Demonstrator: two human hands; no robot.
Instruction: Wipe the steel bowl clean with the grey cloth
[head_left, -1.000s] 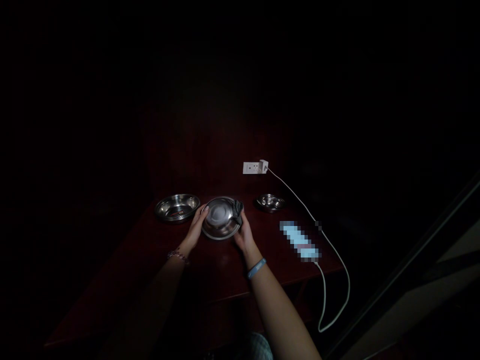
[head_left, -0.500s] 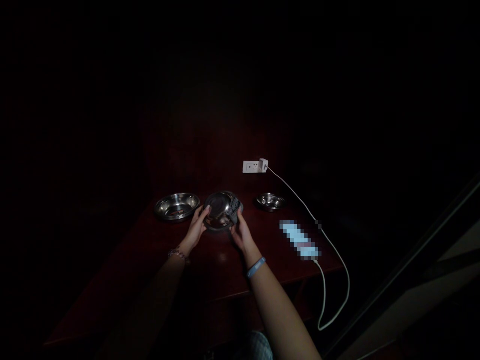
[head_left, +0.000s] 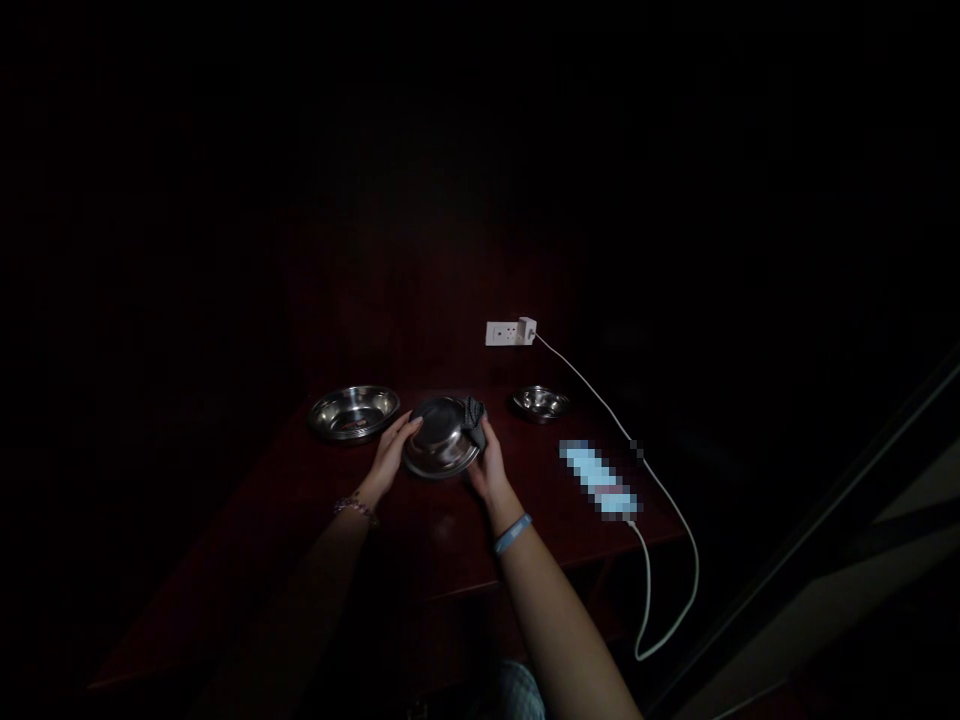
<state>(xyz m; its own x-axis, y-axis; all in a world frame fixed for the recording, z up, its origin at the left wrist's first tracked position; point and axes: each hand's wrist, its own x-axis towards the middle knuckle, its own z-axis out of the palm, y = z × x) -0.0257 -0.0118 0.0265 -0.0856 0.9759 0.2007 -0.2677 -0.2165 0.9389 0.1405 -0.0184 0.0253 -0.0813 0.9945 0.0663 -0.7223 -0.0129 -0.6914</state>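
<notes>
One upturned bowl (head_left: 439, 440) is hanging tilted below the frame's centre, our left hand (head_left: 386, 462) and right hand (head_left: 491, 468) clamping its edges, the right with a dark cloth (head_left: 474, 422); we are judging this handling unfinished. Left of centre, a wide dish (head_left: 379, 408) is showing a reddish patch inside; rightward, a small bowl (head_left: 541, 405) is showing only reflections.

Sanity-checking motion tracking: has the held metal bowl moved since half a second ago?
Yes: the held metal bowl has shifted down in view, farther from the fixed wall socket.
</notes>
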